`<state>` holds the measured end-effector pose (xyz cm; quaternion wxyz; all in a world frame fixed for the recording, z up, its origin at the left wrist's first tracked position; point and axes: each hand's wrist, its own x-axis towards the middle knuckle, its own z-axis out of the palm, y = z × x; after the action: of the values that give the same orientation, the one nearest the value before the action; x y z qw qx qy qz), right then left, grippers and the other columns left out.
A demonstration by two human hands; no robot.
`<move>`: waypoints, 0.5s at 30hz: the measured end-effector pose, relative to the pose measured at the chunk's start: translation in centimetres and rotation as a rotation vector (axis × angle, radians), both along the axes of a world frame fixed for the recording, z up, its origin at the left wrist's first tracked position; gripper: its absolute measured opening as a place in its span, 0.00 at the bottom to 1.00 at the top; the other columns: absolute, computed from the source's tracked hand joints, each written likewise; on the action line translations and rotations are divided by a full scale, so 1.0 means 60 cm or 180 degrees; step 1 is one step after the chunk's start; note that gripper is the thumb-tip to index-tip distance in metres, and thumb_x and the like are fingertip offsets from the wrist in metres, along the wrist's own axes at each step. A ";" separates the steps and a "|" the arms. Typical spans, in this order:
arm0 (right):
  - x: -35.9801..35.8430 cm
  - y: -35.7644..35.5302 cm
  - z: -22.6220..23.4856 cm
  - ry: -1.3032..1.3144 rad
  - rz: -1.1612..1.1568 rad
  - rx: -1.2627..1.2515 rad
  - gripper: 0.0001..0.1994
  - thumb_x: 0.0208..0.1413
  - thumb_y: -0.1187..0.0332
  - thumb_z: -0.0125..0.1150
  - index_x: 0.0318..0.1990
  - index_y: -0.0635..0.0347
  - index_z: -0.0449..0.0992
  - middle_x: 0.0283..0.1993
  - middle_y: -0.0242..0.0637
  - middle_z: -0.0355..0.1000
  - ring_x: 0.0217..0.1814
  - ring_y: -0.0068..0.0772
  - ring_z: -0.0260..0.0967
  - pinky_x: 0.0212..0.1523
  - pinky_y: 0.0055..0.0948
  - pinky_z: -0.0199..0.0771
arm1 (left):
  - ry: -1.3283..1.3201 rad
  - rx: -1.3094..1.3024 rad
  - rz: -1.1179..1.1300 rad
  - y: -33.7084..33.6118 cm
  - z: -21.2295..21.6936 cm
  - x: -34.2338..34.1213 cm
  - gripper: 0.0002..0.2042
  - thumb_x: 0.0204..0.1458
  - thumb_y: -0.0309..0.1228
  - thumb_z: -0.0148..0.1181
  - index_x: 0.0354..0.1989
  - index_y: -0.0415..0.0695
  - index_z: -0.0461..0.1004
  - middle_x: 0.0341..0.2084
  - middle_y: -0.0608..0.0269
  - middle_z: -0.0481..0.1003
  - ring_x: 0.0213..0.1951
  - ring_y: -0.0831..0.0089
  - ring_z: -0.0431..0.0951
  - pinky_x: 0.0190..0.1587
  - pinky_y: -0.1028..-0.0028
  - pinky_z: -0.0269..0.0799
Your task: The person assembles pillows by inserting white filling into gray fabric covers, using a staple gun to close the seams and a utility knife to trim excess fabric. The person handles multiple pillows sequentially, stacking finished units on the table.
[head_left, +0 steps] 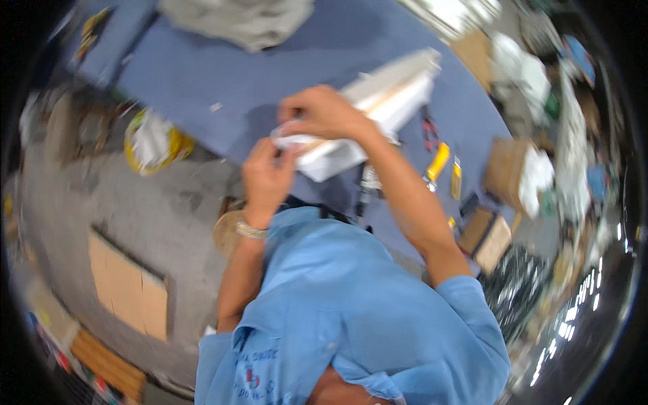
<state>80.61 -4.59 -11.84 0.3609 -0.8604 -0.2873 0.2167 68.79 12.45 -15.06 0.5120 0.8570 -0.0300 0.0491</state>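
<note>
A long white sheet-like piece (344,154) lies slantwise on the blue table, with a narrow brown strip (398,91) running along it. Its near left end is between my hands. The right hand (329,113) pinches a white edge there, thumb and fingers closed. Just below and to the left, my left hand (268,177) has its fingers bent together at the same end, seemingly pinching the white material. Motion blur hides the exact contact at the fingertips.
Right of the white piece lie red-and-black pliers (429,131), a yellow-handled tool (439,160) and a slim yellow cutter (457,179). Grey cloth (239,20) is heaped at the far side. A yellow-rimmed container (150,143) and cardboard (128,285) are on the floor, left; a cardboard box (505,172) stands right.
</note>
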 end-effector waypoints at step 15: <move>-0.459 -0.446 -0.283 -0.0334 -0.4731 -0.1569 0.21 0.50 0.62 0.73 0.51 0.60 0.81 0.45 0.47 0.80 0.48 0.47 0.79 0.52 0.39 0.78 | 0.0829 0.0112 -0.0705 0.041 0.027 0.042 0.16 0.69 0.34 0.56 0.29 0.36 0.72 0.18 0.75 0.61 0.24 0.84 0.56 0.25 0.75 0.51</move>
<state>53.09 -31.32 -28.85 0.1958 -0.8914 0.4035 -0.0651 71.30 14.91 -13.44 0.4987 0.8565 -0.0586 -0.1195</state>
